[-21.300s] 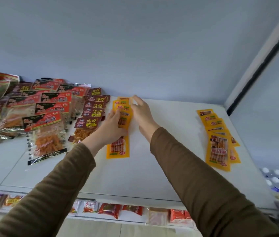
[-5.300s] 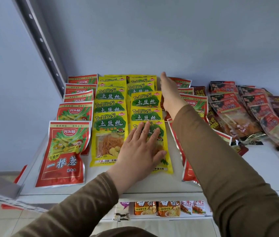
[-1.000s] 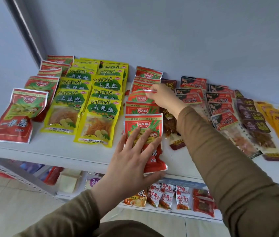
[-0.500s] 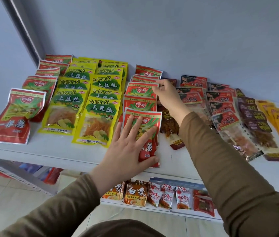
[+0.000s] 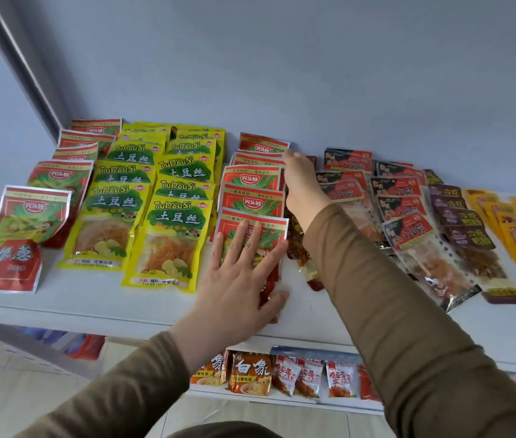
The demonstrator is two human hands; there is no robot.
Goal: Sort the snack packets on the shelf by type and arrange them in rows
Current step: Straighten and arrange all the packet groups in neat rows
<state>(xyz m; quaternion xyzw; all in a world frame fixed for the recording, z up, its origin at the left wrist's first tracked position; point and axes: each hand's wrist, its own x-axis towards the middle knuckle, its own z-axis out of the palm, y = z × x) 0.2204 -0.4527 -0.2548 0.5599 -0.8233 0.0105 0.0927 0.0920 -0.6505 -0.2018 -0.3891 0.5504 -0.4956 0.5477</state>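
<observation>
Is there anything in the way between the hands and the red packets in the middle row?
No. The left hand lies flat on the front red packet, and the right hand touches the right edge of the red row farther back.

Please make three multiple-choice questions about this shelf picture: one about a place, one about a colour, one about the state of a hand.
1. Where does the left hand lie?
A. on the front red packet
B. on a yellow packet
C. on the lower shelf

2. What colour are the TuDouSi packets?
A. purple
B. yellow and green
C. blue

3. How is the left hand?
A. a fist
B. pinching a packet
C. fingers spread flat

Answers: 1 A, its fingers cover that packet's front; 2 B, yellow packs with green labels; 3 C, straight fingers press down.
</observation>
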